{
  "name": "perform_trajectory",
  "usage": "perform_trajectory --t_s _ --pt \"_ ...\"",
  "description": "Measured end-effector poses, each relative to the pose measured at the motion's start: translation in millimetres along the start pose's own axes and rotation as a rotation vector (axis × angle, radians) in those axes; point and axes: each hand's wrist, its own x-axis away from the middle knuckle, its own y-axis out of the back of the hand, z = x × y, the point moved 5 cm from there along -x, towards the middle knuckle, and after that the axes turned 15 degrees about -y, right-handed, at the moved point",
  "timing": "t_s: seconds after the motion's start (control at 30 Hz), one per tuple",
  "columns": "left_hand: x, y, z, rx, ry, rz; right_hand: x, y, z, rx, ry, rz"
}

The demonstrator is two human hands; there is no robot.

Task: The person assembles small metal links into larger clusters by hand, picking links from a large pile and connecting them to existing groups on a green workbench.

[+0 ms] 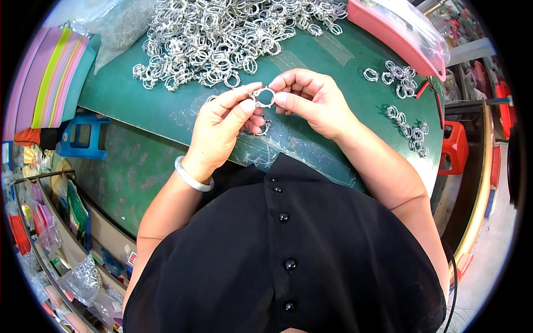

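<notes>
Both hands meet over the green table [139,100] and pinch one small silver metal ring [264,97] between thumbs and forefingers. My left hand [225,125] grips its left side and also keeps a second silver ring [263,129] tucked under its lower fingers. My right hand [311,100] holds the right side. A pale bangle [191,178] circles my left wrist. Just beyond the hands lies a big heap of the same silver rings [222,33].
Small groups of silver rings [408,119] lie at the table's right side, near a pink tray [388,30] in clear plastic. A striped pastel stack [53,77] sits far left, a blue stool [83,136] below it, a red stool [454,147] at right.
</notes>
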Motion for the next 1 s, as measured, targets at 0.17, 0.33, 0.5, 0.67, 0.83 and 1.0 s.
perform_trajectory --t_s 0.17,0.33,0.5,0.67,0.83,1.0 --pt "0 -4 -3 0.091 0.001 -0.06 -1 -1 0 -0.033 0.092 0.024" --pt "-1 -5 -5 -0.073 -0.118 -0.043 -2 -1 -1 -0.055 0.163 0.097" --pt "-2 -7 -11 -0.182 -0.268 -0.014 -3 -4 0 -0.144 0.188 0.145" --pt "-2 -8 -12 -0.172 -0.289 -0.023 -1 -5 2 -0.163 0.253 0.105" --pt "-2 5 -15 0.072 -0.267 -0.131 5 -7 13 0.636 0.336 -0.092" --pt "-1 8 -16 0.402 -0.104 -0.184 12 -27 8 1.117 0.454 -0.084"
